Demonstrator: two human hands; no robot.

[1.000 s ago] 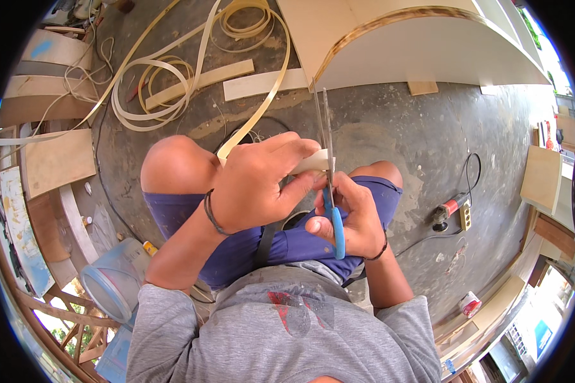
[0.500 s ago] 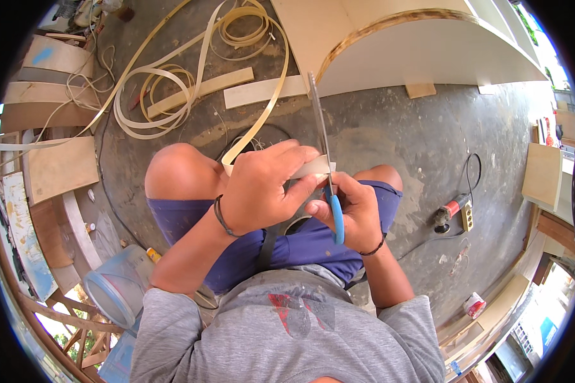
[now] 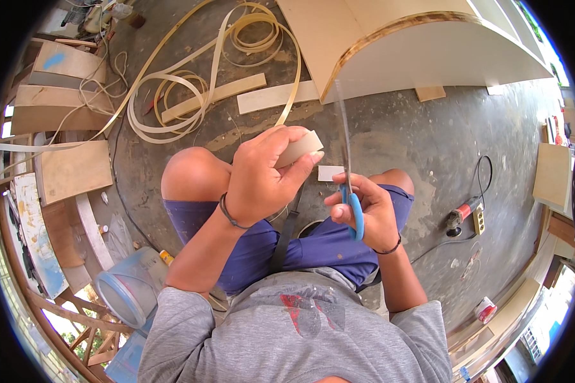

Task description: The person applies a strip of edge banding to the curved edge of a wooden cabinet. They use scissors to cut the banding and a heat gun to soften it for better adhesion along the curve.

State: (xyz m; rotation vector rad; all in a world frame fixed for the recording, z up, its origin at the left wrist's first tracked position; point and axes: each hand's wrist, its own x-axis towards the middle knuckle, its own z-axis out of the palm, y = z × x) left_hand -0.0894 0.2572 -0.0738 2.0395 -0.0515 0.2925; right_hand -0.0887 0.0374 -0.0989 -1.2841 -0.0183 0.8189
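Note:
My left hand (image 3: 266, 172) pinches the cut end of a pale edge-banding strip (image 3: 298, 150) between thumb and fingers. The rest of this band runs from behind the hand toward the loose coils on the floor. In my right hand (image 3: 368, 214) is a pair of scissors (image 3: 355, 210) with blue handles, its long blades pointing away from me and looking closed. A small white rectangular offcut (image 3: 329, 173) shows between the hands, left of the scissors. Whether it is falling or lies on the floor, I cannot tell.
Coiled edge banding (image 3: 166, 105) and a wooden strip (image 3: 214, 97) lie ahead on the concrete. A white cabinet panel (image 3: 421, 60) with a curved edge stands far right. A red grinder (image 3: 461, 212) lies beside a power strip (image 3: 479, 220). At left are boards and a clear bucket (image 3: 124, 290).
The band's end has been cut off, and the small offcut is now apart from it. The scissors have moved right, away from the strip, which my left hand still holds.

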